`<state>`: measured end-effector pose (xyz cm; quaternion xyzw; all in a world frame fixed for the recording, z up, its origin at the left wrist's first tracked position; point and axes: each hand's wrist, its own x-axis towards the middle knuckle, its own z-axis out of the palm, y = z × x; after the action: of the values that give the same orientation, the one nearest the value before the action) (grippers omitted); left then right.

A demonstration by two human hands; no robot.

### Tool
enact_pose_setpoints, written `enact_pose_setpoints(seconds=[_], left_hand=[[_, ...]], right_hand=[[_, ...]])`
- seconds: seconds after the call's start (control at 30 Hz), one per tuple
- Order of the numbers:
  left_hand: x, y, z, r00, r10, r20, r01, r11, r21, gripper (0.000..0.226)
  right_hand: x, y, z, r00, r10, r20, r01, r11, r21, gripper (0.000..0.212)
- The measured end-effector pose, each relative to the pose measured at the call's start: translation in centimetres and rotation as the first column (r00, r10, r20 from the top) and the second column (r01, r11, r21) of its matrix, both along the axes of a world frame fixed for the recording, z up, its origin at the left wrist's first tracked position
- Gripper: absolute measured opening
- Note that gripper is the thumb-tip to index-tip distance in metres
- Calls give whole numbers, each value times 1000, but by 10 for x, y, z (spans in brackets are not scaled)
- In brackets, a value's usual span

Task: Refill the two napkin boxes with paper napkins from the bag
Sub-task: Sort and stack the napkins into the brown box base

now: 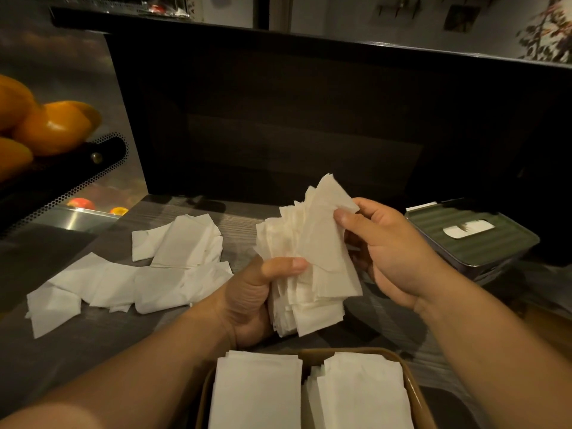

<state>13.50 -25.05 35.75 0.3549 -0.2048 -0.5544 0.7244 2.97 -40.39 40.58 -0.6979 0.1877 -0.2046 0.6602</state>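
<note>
— Above the counter [198,308], what are the hands doing?

— From the head camera, both hold one thick stack of napkins [309,267] up off the surface. The left hand [247,305] grips its lower part: the thumb lies across the front, the other fingers curl behind, out of sight. The right hand [390,252] pinches the top sheet near its upper right edge, thumb in front, fingers [356,243] behind the paper.

— So the stack sits between them?

— Yes, tilted, its top fanned out toward the right hand.

— And the boxes?

— A tan open box [411,385] lies at the near edge, just below the hands, with two rows of napkins [257,394] laid in it side by side. A green box [483,243] with its lid on stands to the right, just beside the right hand, a white napkin showing through the slot.

— Anything else?

— Loose napkins [148,274] are strewn on the counter to the left, and oranges [52,128] sit at the far left.
</note>
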Motion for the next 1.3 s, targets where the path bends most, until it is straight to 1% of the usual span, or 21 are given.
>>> enact_pose_setpoints(seconds=[0.13, 0.23, 0.27, 0.33, 0.4, 0.53, 0.57, 0.63, 0.7, 0.77, 0.8, 0.83, 0.87, 0.97, 1.03, 1.1, 1.17, 1.3], left_hand=[[1, 0, 0, 1000, -3, 13, 3, 1000, -5, 104], [0, -1, 0, 999, -2, 32, 1, 1000, 9, 105], [0, -1, -1, 1000, -3, 23, 3, 1000, 3, 99], [0, -1, 0, 1000, 6, -4, -6, 1000, -9, 79], [1, 0, -1, 1000, 23, -22, -23, 1000, -2, 73], [4, -1, -5, 999, 49, 10, -49, 998, 32, 82], [4, -1, -6, 998, 56, 12, -57, 998, 35, 83], [5, -2, -6, 997, 71, 15, -72, 997, 29, 82], [5, -2, -6, 997, 82, 8, -82, 997, 8, 80], [3, -2, -6, 997, 76, -15, -76, 997, -25, 80], [2, -2, -5, 998, 58, -30, -59, 997, -40, 82], [2, -2, -4, 999, 30, -45, -33, 998, -53, 81], [1, -2, -3, 998, 6, -57, -10, 998, -62, 79], [2, -2, -2, 998, -10, -60, 7, 999, -41, 77], [1, -2, -1, 999, -26, -47, 25, 999, -21, 75], [1, -1, -1, 999, -31, -28, 32, 999, 17, 76], [2, -1, -1, 999, -44, 10, 43, 998, 35, 78], [3, 0, 0, 988, -131, 83, 128, 991, 47, 70]], right_hand=[[1, 1, 0, 995, -86, 54, 86, 996, 1, 16], [2, 2, 1, 979, -163, 125, 157, 986, 59, 16], [2, 1, 3, 970, -195, 147, 182, 978, 99, 16], [2, -4, 8, 943, -265, 201, 220, 950, 219, 18], [-3, -6, 17, 926, -266, 268, 182, 936, 302, 21], [-12, -13, 25, 908, -197, 370, 18, 900, 436, 14], [-11, -12, 26, 922, -162, 352, -6, 902, 431, 16], [-6, -13, 22, 952, -66, 300, -49, 931, 362, 17], [1, -3, 7, 971, -65, 229, -7, 955, 298, 13], [5, 15, -11, 992, -67, 109, 65, 998, 22, 11], [6, 25, -16, 998, -46, 50, 50, 995, -85, 11], [6, 28, -20, 999, -37, 20, 39, 991, -131, 10], [8, 29, -22, 1000, -23, 15, 25, 989, -146, 10], [7, 26, -17, 1000, 0, -12, 0, 998, -63, 19], [4, 25, -17, 994, 101, -37, -103, 993, -56, 26], [4, 23, -16, 975, 190, -114, -201, 975, -99, 30], [2, 20, -15, 958, 241, -155, -260, 958, -118, 33], [-4, 9, -8, 923, 343, -177, -355, 934, -41, 43]])
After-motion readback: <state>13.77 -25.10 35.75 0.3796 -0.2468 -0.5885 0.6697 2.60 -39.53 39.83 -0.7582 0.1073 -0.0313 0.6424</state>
